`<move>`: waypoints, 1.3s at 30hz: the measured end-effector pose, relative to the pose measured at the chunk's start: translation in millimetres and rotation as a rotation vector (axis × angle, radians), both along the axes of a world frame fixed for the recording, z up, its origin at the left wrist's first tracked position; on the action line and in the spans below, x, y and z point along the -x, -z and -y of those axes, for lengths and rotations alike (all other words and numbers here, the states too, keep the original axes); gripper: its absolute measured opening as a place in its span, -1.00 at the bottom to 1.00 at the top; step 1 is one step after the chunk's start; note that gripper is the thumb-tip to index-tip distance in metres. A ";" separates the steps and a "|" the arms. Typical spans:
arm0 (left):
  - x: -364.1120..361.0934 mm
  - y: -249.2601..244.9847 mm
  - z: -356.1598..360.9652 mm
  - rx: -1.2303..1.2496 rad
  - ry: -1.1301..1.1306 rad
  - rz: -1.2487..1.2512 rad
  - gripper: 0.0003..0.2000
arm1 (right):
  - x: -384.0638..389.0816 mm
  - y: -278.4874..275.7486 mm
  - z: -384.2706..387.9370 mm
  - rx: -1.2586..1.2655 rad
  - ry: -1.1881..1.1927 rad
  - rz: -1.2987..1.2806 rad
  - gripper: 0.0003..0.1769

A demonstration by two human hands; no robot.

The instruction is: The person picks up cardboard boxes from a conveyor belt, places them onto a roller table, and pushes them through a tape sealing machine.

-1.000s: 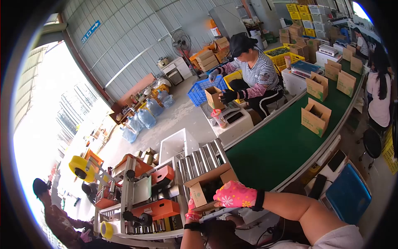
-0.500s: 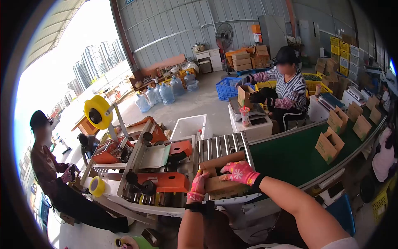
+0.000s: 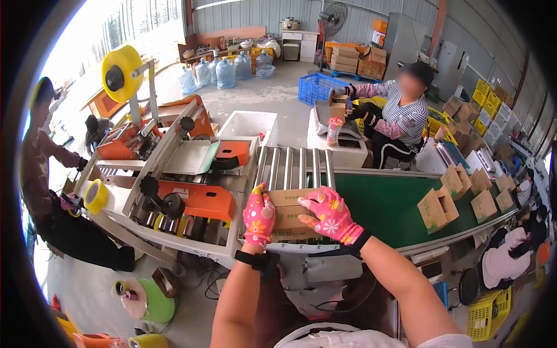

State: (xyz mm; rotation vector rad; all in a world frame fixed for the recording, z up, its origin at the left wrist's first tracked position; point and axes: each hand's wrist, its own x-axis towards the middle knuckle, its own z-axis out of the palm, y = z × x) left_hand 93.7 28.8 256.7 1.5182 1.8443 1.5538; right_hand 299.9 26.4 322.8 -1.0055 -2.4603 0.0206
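A closed brown cardboard box (image 3: 290, 210) lies on the steel rollers (image 3: 293, 167) just in front of me. My left hand (image 3: 259, 217), in a pink flowered glove, presses against the box's left end. My right hand (image 3: 332, 216), gloved the same way, lies flat on its top right with fingers spread. Left of the rollers stands the orange and grey tape-sealing machine (image 3: 191, 174) with a yellow tape roll (image 3: 120, 72) mounted above it.
A green conveyor belt (image 3: 383, 206) runs right with several open cartons (image 3: 438, 207) on it. A seated person in a striped top (image 3: 397, 116) handles a box at a scale. Another person (image 3: 40, 174) stands at far left. Tape rolls (image 3: 139, 298) lie on the floor.
The view has swung down and left. The box flaps are now folded flat, and both hands have shifted onto the closed box on the rollers.
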 end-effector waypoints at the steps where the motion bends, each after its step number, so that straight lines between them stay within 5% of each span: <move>1: 0.6 2.0 0.6 0.006 -0.016 0.017 -0.73 | -4.6 -0.4 0.9 -0.157 -0.063 0.037 -0.45; 7: 2.8 -10.9 7.3 0.167 0.032 0.091 -0.66 | -16.1 4.8 0.7 0.100 0.025 0.334 -0.13; 13: 58.6 27.8 -118.1 0.347 0.044 0.295 -0.54 | 36.7 20.1 -88.6 0.232 0.210 0.260 -0.08; 17: 45.7 -6.7 -75.0 -0.224 -0.418 -0.088 -0.60 | 89.3 22.7 -116.7 0.267 0.233 0.229 -0.06; 19: 36.5 7.1 -35.2 -0.355 -0.301 0.016 -0.61 | 113.6 26.5 -120.4 0.257 0.202 0.209 -0.06; 24: 35.0 84.0 13.8 0.101 -0.111 -0.406 -0.60 | 181.0 26.0 -133.7 0.283 0.125 0.160 -0.04; 27: 48.5 87.0 14.4 0.079 -0.004 -0.445 -0.61 | 210.5 23.8 -141.5 0.420 0.152 0.192 0.00; 29: 49.7 87.9 12.9 0.065 -0.003 -0.450 -0.64 | 207.3 54.7 -168.9 0.590 -0.197 -0.336 0.03; 30: 49.8 88.7 12.5 0.049 -0.014 -0.462 -0.65 | 198.7 53.8 -168.9 1.062 -0.439 -0.704 0.03; 35: 48.0 87.4 11.1 -0.003 -0.051 -0.492 -0.69 | 107.9 66.5 -128.9 0.746 0.014 0.310 -0.11; 39: 44.3 81.4 11.2 0.079 -0.041 -0.559 -0.72 | 1.7 89.9 -67.0 0.514 0.163 0.347 -0.19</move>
